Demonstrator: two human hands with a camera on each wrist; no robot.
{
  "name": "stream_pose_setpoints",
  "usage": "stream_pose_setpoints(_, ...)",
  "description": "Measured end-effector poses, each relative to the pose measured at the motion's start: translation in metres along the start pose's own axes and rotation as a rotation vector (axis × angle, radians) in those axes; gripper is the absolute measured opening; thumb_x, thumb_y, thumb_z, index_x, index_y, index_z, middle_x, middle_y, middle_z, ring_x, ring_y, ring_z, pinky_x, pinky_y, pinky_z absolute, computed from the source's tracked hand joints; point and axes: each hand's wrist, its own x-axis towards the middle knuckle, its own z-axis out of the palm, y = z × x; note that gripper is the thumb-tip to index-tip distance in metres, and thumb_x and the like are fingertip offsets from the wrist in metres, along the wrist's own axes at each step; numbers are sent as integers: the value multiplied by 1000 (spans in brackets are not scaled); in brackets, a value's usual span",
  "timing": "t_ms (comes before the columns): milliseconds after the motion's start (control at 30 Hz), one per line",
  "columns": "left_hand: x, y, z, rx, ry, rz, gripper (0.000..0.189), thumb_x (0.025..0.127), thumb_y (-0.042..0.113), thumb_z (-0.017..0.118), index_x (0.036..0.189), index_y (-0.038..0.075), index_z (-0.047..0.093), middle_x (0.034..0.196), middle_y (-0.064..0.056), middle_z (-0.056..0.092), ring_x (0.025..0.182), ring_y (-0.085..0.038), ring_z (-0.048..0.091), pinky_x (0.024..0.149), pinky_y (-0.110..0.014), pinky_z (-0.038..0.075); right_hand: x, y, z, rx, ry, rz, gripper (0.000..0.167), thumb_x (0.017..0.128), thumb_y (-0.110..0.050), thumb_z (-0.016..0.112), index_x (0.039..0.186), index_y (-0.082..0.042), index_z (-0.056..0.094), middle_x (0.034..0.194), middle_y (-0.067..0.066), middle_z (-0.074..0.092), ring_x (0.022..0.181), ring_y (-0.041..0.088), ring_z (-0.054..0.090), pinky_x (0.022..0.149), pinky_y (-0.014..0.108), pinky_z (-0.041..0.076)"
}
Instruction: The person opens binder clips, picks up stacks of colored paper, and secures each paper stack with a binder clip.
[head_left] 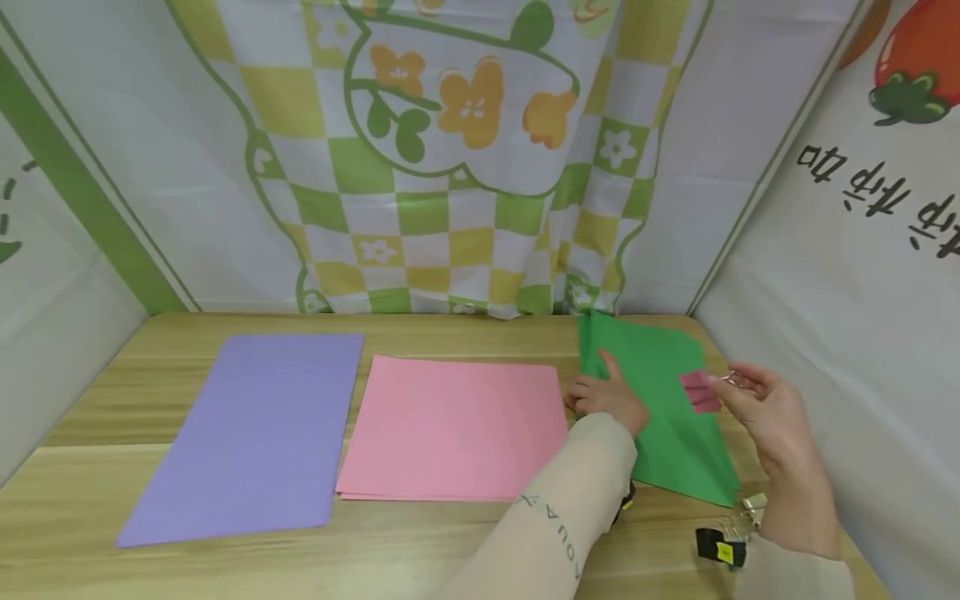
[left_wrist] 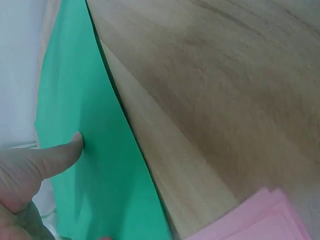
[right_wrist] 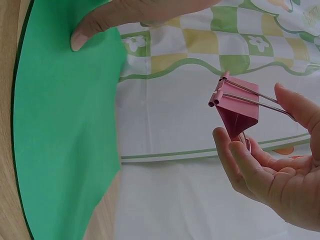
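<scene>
A pink binder clip (head_left: 699,392) is pinched by its wire handles in my right hand (head_left: 772,417), above the right side of the green paper (head_left: 667,354). The right wrist view shows the thumb at one handle of the clip (right_wrist: 242,100) and the fingers at the other, the clip's mouth facing the green paper. My left hand (head_left: 609,402) rests on the green paper at its left side, thumb (left_wrist: 62,155) stretched out and its tip on the surface. The paper bows slightly, with a fold at its far left corner.
Pink paper (head_left: 453,429) lies in the middle and purple paper (head_left: 255,433) on the left. Near the right wrist are a black binder clip (head_left: 712,543) with a yellow label and a gold clip (head_left: 754,502). A dark object (head_left: 627,500) is half hidden by the left sleeve.
</scene>
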Motion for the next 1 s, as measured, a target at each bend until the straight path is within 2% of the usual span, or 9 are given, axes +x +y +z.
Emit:
stream_pose_setpoints(133, -3, -1, 0, -44, 23, -16, 99, 75, 48, 81, 150, 54, 17, 122, -13, 55, 109, -26, 55, 64, -30, 48, -1, 0, 1, -40, -4, 12, 79, 97, -28, 65, 150, 15, 24, 98, -23, 53, 90, -12, 53, 76, 4, 45)
stream_pose_setpoints(367, -3, -4, 4, 166, 22, 172, 94, 85, 58, 63, 155, 44, 1, 106, -12, 55, 93, -30, 56, 77, -37, 41, -2, -1, 3, -14, 0, 23, 80, 96, -26, 67, 150, 14, 23, 97, -23, 54, 90, -11, 53, 76, 5, 45)
stream_pose_setpoints(500, -2, -4, 5, 167, 33, 223, 92, 87, 58, 60, 155, 44, 0, 105, -11, 52, 78, -25, 53, 75, -39, 42, -1, -3, 4, 17, 8, 15, 81, 96, -24, 68, 150, 14, 22, 96, -24, 55, 91, -10, 52, 75, 6, 46)
stream_pose_setpoints(667, 3, -10, 0, 39, -7, 237, 98, 84, 53, 67, 156, 43, 2, 129, -16, 50, 82, -25, 60, 63, -35, 43, 0, -5, 5, -24, -9, 25, 81, 96, -29, 66, 152, 12, 23, 102, -22, 53, 94, -10, 51, 77, 5, 44)
stream_pose_setpoints(733, 7, -15, -2, -45, -32, 227, 97, 84, 46, 70, 157, 42, 5, 132, -19, 50, 77, -23, 61, 58, -34, 40, 0, -5, 5, -41, -16, 29, 82, 96, -31, 66, 152, 11, 23, 103, -21, 52, 94, -10, 51, 77, 5, 44)
stream_pose_setpoints(833, 11, -21, -5, -173, -78, 211, 96, 86, 33, 71, 158, 41, 9, 124, -20, 54, 64, -20, 56, 54, -31, 38, -1, -6, 3, -28, -33, 31, 84, 96, -31, 66, 152, 11, 20, 101, -22, 57, 91, -9, 58, 79, 7, 43)
stream_pose_setpoints(867, 12, -22, -5, -206, -92, 213, 95, 86, 28, 70, 158, 41, 9, 119, -19, 56, 59, -19, 53, 53, -31, 39, -1, -6, 3, -8, -42, 34, 85, 96, -30, 67, 153, 11, 19, 98, -22, 61, 89, -8, 62, 89, 12, 45)
stream_pose_setpoints(933, 14, -24, -6, -261, -134, 234, 96, 86, 24, 70, 159, 39, 8, 114, -20, 59, 62, -19, 53, 55, -32, 43, -2, -6, 3, 36, -59, 37, 87, 95, -30, 68, 153, 11, 17, 92, -20, 68, 85, -3, 68, 107, 25, 42)
stream_pose_setpoints(1000, 17, -26, -5, -300, -169, 254, 97, 87, 22, 70, 159, 36, 7, 107, -19, 64, 70, -23, 57, 60, -35, 48, -2, -5, 4, 62, -76, 45, 89, 95, -30, 68, 153, 11, 15, 90, -19, 71, 84, 1, 71, 113, 33, 36)
